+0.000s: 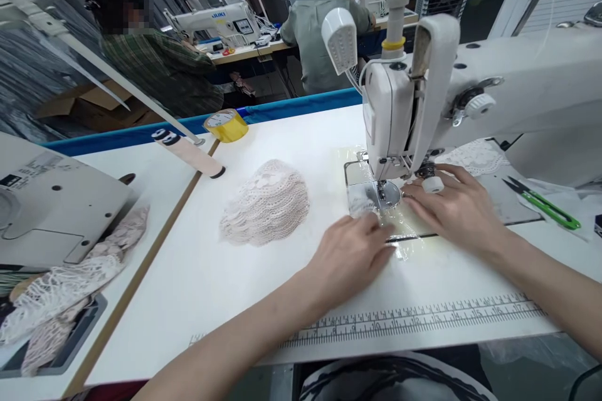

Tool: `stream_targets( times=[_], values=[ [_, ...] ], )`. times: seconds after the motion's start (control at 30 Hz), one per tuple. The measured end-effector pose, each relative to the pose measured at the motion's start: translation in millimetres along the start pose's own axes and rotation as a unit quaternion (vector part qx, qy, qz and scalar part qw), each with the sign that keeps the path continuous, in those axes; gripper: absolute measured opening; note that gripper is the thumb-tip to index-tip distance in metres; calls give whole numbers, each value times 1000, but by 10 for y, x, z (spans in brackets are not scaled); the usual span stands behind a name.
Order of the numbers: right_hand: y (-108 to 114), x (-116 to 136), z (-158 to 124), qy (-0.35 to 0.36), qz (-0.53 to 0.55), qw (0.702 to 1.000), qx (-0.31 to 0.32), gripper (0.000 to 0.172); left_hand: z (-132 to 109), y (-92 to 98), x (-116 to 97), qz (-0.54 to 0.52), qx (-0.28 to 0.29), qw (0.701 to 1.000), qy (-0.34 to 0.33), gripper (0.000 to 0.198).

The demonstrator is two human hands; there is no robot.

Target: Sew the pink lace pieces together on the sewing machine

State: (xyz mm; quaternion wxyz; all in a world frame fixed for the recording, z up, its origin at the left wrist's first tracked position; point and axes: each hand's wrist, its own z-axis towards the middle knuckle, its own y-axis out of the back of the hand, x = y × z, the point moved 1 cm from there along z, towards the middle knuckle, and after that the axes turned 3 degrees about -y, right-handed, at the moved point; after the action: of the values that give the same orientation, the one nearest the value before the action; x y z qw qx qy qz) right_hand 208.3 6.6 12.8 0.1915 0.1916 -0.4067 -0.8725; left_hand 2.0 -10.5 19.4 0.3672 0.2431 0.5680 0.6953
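Note:
My left hand rests low over the machine bed, just in front of the needle plate. Its fingers are curled and partly smeared by motion, so whatever may be between them cannot be made out. To the right of the presser foot, my right hand lies with fingers spread and stretched toward the plate. The white sewing machine stands over both hands. Clear tape covers part of the bed near my left fingers. Left of the hands sits a fanned pile of pale lace pieces.
Green-handled thread snips lie at the right, by white lace. A yellow tape roll and a pinkish cylinder stand at the back left. A printed ruler runs along the front edge. Two people sit at machines beyond.

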Motion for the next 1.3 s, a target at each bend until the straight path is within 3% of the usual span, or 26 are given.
stream_targets(
  times=[0.07, 0.13, 0.27, 0.37, 0.47, 0.53, 0.6, 0.67, 0.73, 0.8, 1.03, 1.17, 1.3],
  values=[
    [7, -7, -13, 0, 8, 1000, 2, 27, -13, 53, -8, -61, -27, 997, -37, 28],
    [-2, -7, -32, -14, 30, 999, 13, 29, -8, 71, 63, -44, -47, 998, -2, 28],
    [-25, 31, -53, -96, 169, 979, 67, 26, 26, 48, 222, -48, 27, 994, 99, 16],
    [-10, 97, -41, -179, 365, 900, 159, 26, 59, 48, 243, -217, 14, 967, 132, 13],
    [31, 168, -30, -243, 509, 777, 281, 38, 88, 52, 242, -413, -25, 893, 174, 16],
    [60, 196, -24, -272, 562, 710, 327, 42, 99, 53, 247, -502, -27, 843, 191, 18],
    [76, 206, -15, -283, 597, 670, 339, 37, 102, 57, 255, -555, -25, 805, 206, 18],
    [75, 212, -7, -283, 620, 652, 333, 29, 100, 62, 258, -591, -19, 775, 223, 18],
    [59, 224, -7, -278, 629, 649, 325, 24, 96, 65, 253, -618, -14, 749, 237, 18],
    [37, 244, -15, -269, 625, 664, 309, 23, 93, 64, 243, -635, -11, 733, 244, 19],
    [15, 294, -56, -240, 579, 725, 286, 23, 81, 42, 248, -645, -12, 726, 238, 30],
    [39, 265, -57, -241, 554, 745, 283, 25, 95, 61, 237, -632, 30, 743, 220, 27],
    [37, 224, -58, -251, 553, 748, 269, 31, 109, 57, 199, -556, 42, 801, 219, 32]
  ],
)
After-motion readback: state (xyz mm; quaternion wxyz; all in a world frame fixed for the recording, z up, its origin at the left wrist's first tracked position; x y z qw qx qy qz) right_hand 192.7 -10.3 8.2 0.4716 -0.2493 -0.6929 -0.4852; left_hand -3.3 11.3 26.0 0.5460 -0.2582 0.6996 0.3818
